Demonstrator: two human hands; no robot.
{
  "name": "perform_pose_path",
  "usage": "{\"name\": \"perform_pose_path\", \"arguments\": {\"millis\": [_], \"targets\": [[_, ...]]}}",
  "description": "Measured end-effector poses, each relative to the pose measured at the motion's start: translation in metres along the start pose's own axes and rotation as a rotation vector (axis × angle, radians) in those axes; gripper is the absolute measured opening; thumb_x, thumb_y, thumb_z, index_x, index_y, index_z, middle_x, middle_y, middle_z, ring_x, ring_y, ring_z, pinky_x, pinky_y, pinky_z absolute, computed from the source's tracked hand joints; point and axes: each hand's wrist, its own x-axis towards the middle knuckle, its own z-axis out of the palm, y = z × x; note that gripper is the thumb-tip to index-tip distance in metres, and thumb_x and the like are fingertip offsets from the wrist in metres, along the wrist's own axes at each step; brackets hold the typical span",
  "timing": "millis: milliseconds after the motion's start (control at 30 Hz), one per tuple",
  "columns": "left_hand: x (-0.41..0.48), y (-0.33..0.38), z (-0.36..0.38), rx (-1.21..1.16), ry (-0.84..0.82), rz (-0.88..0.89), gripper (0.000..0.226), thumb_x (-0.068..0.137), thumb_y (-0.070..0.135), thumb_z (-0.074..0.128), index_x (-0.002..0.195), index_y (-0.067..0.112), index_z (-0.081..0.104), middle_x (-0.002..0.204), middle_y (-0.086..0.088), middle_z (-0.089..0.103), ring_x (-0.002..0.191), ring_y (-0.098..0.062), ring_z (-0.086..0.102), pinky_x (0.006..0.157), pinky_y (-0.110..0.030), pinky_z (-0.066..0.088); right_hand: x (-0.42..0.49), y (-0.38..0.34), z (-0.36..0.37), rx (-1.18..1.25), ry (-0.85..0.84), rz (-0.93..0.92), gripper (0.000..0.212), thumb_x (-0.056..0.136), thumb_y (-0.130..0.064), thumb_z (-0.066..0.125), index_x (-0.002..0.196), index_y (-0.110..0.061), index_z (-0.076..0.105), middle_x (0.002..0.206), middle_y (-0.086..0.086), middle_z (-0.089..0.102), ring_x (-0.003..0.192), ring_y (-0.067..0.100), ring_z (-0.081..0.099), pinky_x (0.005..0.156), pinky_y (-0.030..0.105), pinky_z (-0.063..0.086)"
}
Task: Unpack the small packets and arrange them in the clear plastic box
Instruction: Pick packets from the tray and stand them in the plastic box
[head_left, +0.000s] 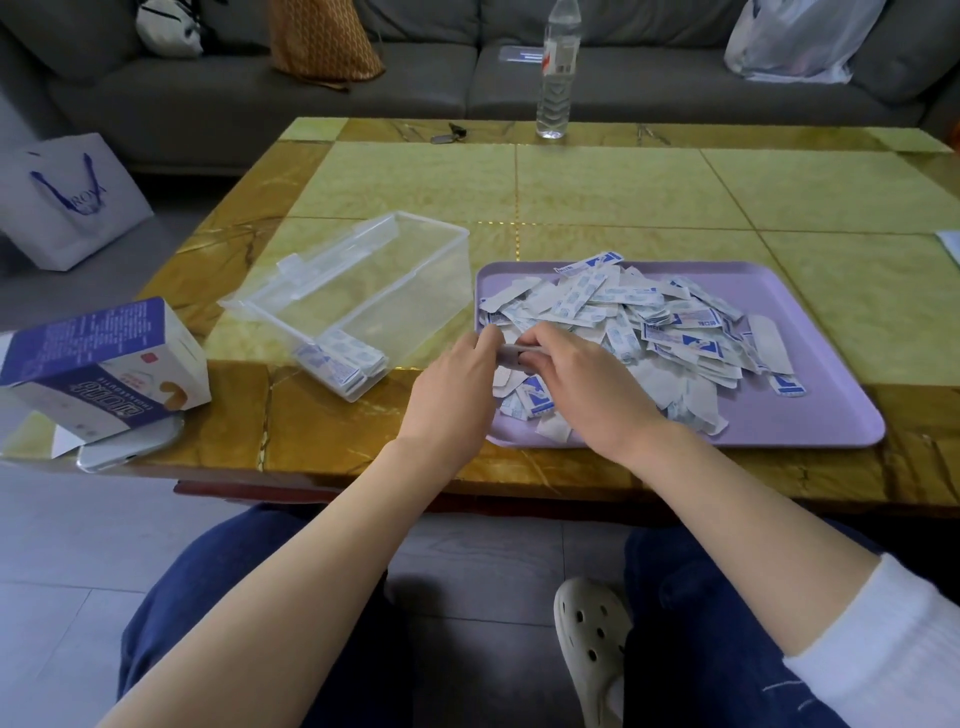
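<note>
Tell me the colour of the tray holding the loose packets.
Pale lilac-purple tray, seen in the head view.

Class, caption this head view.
Both hands gather packets over the tray beside the clear box.

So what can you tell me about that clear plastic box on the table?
The clear plastic box is a see-through, rectangular container with rounded corners, standing on the yellow-green table just left of the purple tray. Its hinged lid is open, lying back on the left side. It is mostly empty: only a small neat row of blue-and-white packets sits at its near end. Neither hand touches it.
</note>
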Motion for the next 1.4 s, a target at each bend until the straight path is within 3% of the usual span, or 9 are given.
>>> {"name": "perform_pose_path", "arguments": {"millis": [200, 333, 467, 767, 900, 1000, 1100, 1233, 1400], "targets": [[-0.007, -0.012, -0.022, -0.154, 0.155, 0.002, 0.008, 0.099, 0.019, 0.04, 0.101, 0.013, 0.045, 0.094, -0.004, 0.055, 0.072, -0.029, 0.053, 0.056, -0.039, 0.041, 0.008, -0.008, -0.004, 0.041, 0.062, -0.097, 0.021, 0.098, -0.02, 0.045, 0.106, -0.008, 0.059, 0.083, -0.001, 0.058, 0.069, 0.021, 0.057, 0.063, 0.044, 0.049], [-0.012, -0.027, -0.037, -0.148, 0.381, 0.031, 0.008, 0.094, 0.019, 0.052, 0.092, 0.011, 0.053, 0.082, -0.001, 0.059, 0.065, -0.022, 0.049, 0.051, -0.033, 0.037, 0.012, -0.026, -0.005, 0.056, 0.146, -0.133, 0.033, 0.095, -0.037, 0.04, 0.102, -0.011, 0.06, 0.073, 0.0, 0.065, 0.058, 0.019, 0.059, 0.051, 0.041, 0.049], [-0.017, -0.043, -0.048, -0.156, 0.492, 0.119, 0.005, 0.09, 0.014, 0.054, 0.091, 0.01, 0.056, 0.08, 0.003, 0.056, 0.07, -0.012, 0.046, 0.059, -0.019, 0.03, 0.018, -0.048, -0.007, -0.008, 0.271, -0.218, 0.03, 0.091, -0.032, 0.043, 0.096, -0.011, 0.064, 0.078, -0.002, 0.065, 0.068, 0.017, 0.059, 0.058, 0.026, 0.047], [-0.028, -0.092, -0.072, -0.198, 0.546, 0.156, 0.011, 0.092, 0.013, 0.049, 0.093, 0.006, 0.058, 0.085, -0.001, 0.058, 0.078, -0.021, 0.05, 0.069, -0.034, 0.043, 0.052, -0.094, 0.005, -0.163, 0.298, -0.391, 0.009, 0.085, -0.016, 0.061, 0.089, -0.01, 0.067, 0.078, -0.001, 0.063, 0.074, 0.019, 0.054, 0.066, 0.02, 0.037], [-0.033, -0.108, -0.078, -0.16, 0.55, -0.054, 0.026, 0.091, 0.019, 0.054, 0.116, 0.01, 0.052, 0.096, 0.005, 0.052, 0.09, -0.016, 0.048, 0.08, -0.028, 0.033, 0.068, -0.112, 0.011, -0.174, 0.272, -0.407, 0.01, 0.083, -0.014, 0.059, 0.086, -0.01, 0.067, 0.076, 0.0, 0.064, 0.07, 0.019, 0.056, 0.061, 0.022, 0.038], [-0.035, -0.121, -0.076, -0.116, 0.36, -0.301, 0.045, 0.093, 0.033, 0.052, 0.132, 0.015, 0.041, 0.122, -0.005, 0.047, 0.112, -0.022, 0.041, 0.091, -0.034, 0.029, 0.086, -0.118, 0.012, -0.151, 0.272, -0.32, 0.009, 0.085, -0.014, 0.059, 0.086, -0.011, 0.068, 0.078, 0.0, 0.065, 0.072, 0.019, 0.057, 0.061, 0.021, 0.034], [-0.039, -0.131, -0.073, -0.125, 0.201, -0.363, 0.045, 0.094, 0.046, 0.042, 0.132, 0.024, 0.043, 0.131, 0.0, 0.039, 0.121, -0.019, 0.036, 0.097, -0.033, 0.028, 0.113, -0.119, 0.016, -0.156, 0.136, -0.132, 0.014, 0.09, -0.02, 0.055, 0.088, -0.013, 0.067, 0.083, 0.002, 0.063, 0.076, 0.022, 0.054, 0.061, 0.024, 0.029], [-0.045, -0.133, -0.074, -0.155, 0.196, -0.305, 0.042, 0.093, 0.05, 0.039, 0.128, 0.027, 0.048, 0.13, 0.005, 0.04, 0.119, -0.015, 0.041, 0.092, -0.029, 0.029, 0.151, -0.106, 0.024, -0.232, -0.179, 0.098, 0.017, 0.085, -0.017, 0.054, 0.076, -0.008, 0.065, 0.075, 0.011, 0.061, 0.075, 0.031, 0.054, 0.059, 0.028, 0.037], [-0.043, -0.133, -0.07, -0.153, 0.195, -0.31, 0.043, 0.092, 0.052, 0.042, 0.126, 0.024, 0.046, 0.129, 0.003, 0.037, 0.113, -0.017, 0.044, 0.09, -0.029, 0.031, 0.175, -0.101, 0.043, -0.443, -0.514, 0.202, 0.027, 0.08, -0.008, 0.055, 0.055, -0.01, 0.045, 0.055, 0.006, 0.038, 0.062, 0.024, 0.041, 0.045, 0.026, 0.023]]}}
